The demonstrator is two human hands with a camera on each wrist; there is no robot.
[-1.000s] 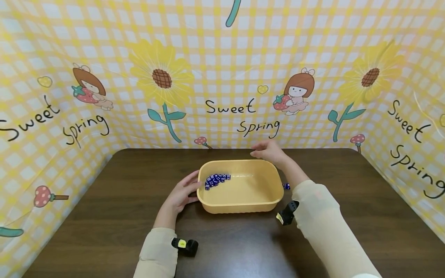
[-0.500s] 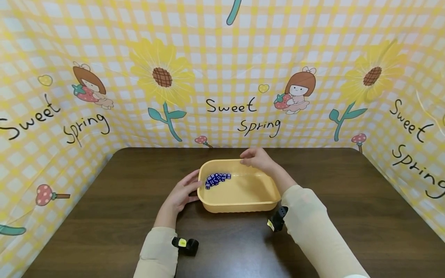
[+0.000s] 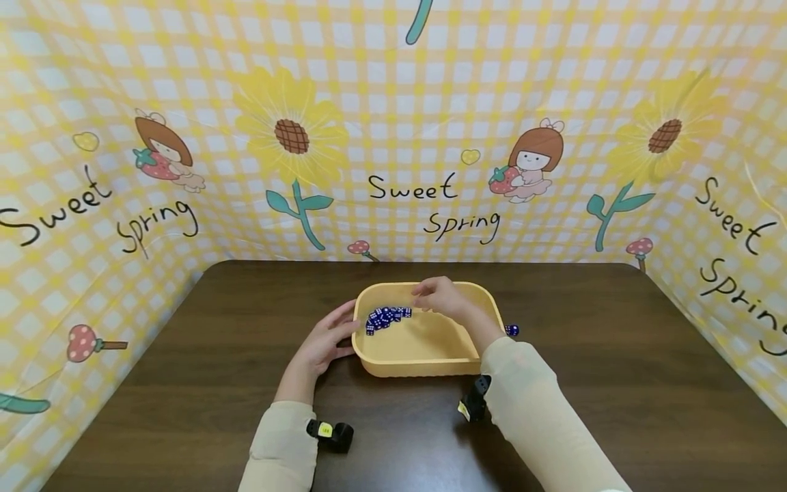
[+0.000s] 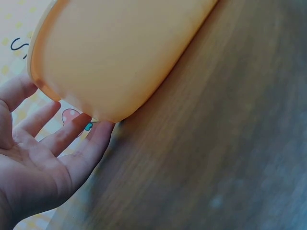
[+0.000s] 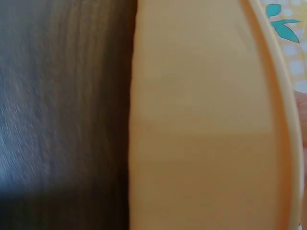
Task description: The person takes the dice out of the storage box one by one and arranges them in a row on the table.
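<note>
A yellow plastic tub [image 3: 424,367] stands on the table. Several blue dice with white spots [image 3: 384,318] lie together inside its left end. My left hand [image 3: 324,342] rests against the tub's left end; in the left wrist view its fingers [image 4: 72,134] are spread and fairly straight, fingertips at the outer wall. Over the inside of the tub reaches my right hand [image 3: 444,298], thumb and fingertips close together just right of the dice. Whether it pinches a die, I cannot tell. The right wrist view shows mostly the tub's outer wall [image 5: 201,120], with a bit of the hand beyond the rim.
Outside the tub's right end, blue dice [image 3: 512,330] lie on the dark wooden table [image 3: 184,383], partly hidden by the tub and right arm. A yellow checked cloth [image 3: 344,89] hangs behind and at both sides. Each sleeve carries a black wrist camera [image 3: 335,436].
My right hand has moved left and down, from behind the tub's back rim to over its inside. The left hand and the dice in the tub have stayed put.
</note>
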